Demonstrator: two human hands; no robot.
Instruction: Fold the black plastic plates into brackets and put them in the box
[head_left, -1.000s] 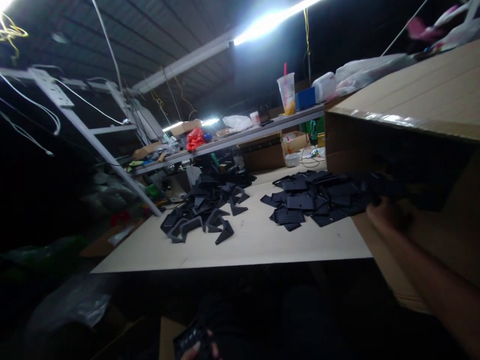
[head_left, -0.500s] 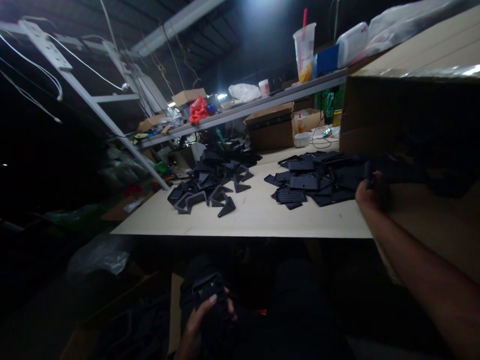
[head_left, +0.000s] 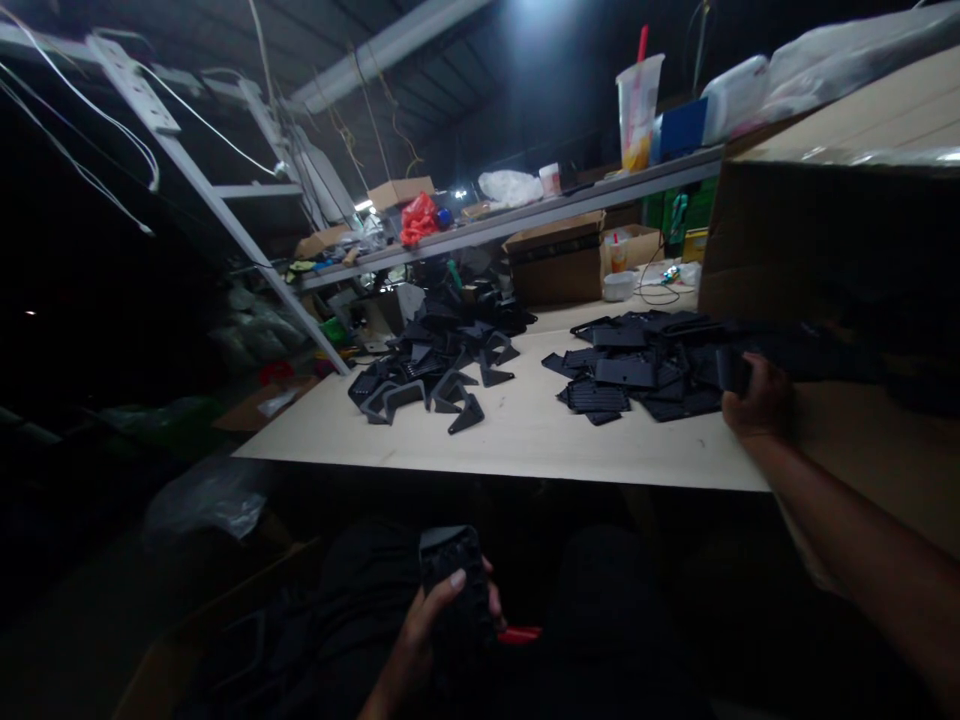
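Low in the view, over my dark-clothed lap, my left hand (head_left: 430, 618) is closed around a black ribbed plastic part (head_left: 456, 580). Its thumb lies across the face and its fingertips show along the right side. Out at the right of the table, my right hand (head_left: 759, 398) grips a small flat black plastic piece (head_left: 732, 370) between thumb and fingers. That piece is at the right edge of a heap of black plastic plates (head_left: 626, 372). A red object (head_left: 519, 634) shows just right of my left hand; its kind is unclear.
Black angular brackets (head_left: 431, 385) lie heaped on the left of the pale table (head_left: 517, 450). A large cardboard box (head_left: 795, 230) stands at the right. Behind runs a shelf (head_left: 525, 215) carrying a plastic cup (head_left: 637, 115) and a red bag (head_left: 418, 218). Dark parts fill a box at lower left.
My left hand has come up and to the right with the ribbed part. The piece in my right hand has turned, showing a broader face. The view has shifted slightly.
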